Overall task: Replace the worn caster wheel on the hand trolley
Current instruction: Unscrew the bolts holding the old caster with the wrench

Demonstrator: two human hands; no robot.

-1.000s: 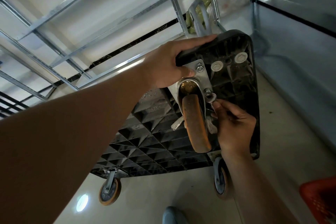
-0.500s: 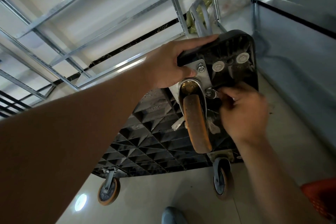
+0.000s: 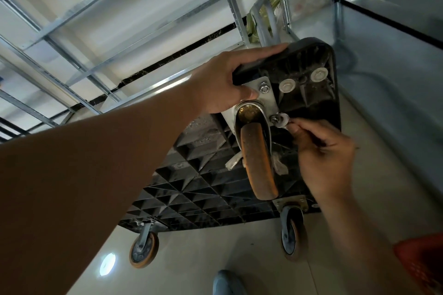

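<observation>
While the black plastic trolley deck (image 3: 215, 189) stands tilted up with its ribbed underside toward the camera, the left hand (image 3: 227, 81) grips its upper corner, the fingers laid over the edge and the thumb pressed on the metal mounting plate (image 3: 266, 100). The worn orange caster wheel (image 3: 260, 163) hangs from this plate near the middle of the view, its tread dirty and rust-coloured. At about 3 o'clock from the top of the wheel, the right hand (image 3: 321, 151) has its fingers curled around a small wrench (image 3: 284, 122) set on the lower bolt (image 3: 275, 118) of the plate. Another bolt (image 3: 263, 86) sits at 12 o'clock on the plate. Two more casters (image 3: 143, 249) (image 3: 291, 237) show at 7 and 5 o'clock. A red basket (image 3: 424, 263) lies at 4 o'clock on the floor, and metal shelving (image 3: 72, 38) fills the view at 10 o'clock.
</observation>
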